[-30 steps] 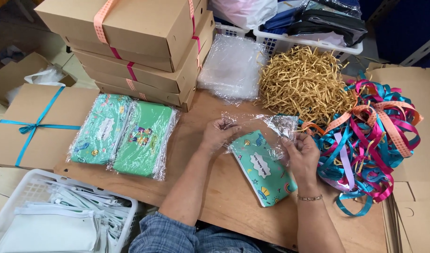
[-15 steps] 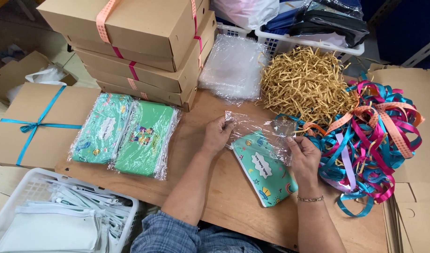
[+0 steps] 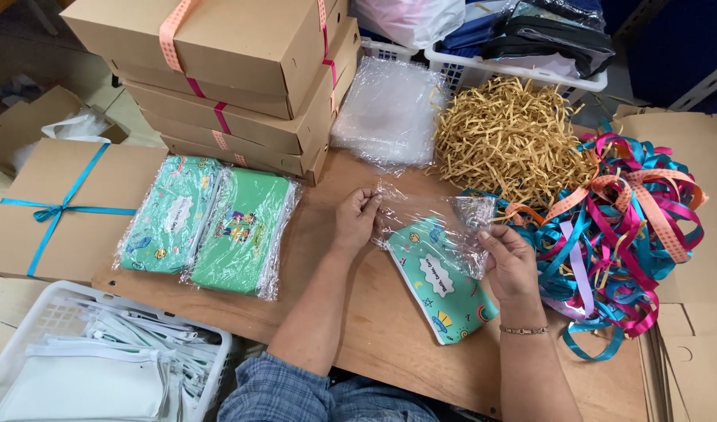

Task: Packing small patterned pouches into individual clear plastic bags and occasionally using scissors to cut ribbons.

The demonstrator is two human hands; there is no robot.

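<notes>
A clear plastic bag (image 3: 432,223) is stretched between both hands above the wooden table (image 3: 358,328). My left hand (image 3: 357,219) pinches its left edge, and my right hand (image 3: 508,262) pinches its right edge. A teal printed pouch (image 3: 440,285) lies on the table under the bag, its upper end covered by the plastic. Whether the pouch is partly inside the bag I cannot tell.
Two bagged green pouches (image 3: 210,227) lie at the left. Stacked ribboned cardboard boxes (image 3: 241,78) stand behind them. A pile of clear bags (image 3: 389,109), gold paper shred (image 3: 507,141), tangled ribbons (image 3: 616,234), a blue-ribboned box (image 3: 53,207) and a white basket (image 3: 85,367) surround the work spot.
Both hands have spread the clear bag wider over the pouch's upper end. The right hand has shifted slightly right and down.
</notes>
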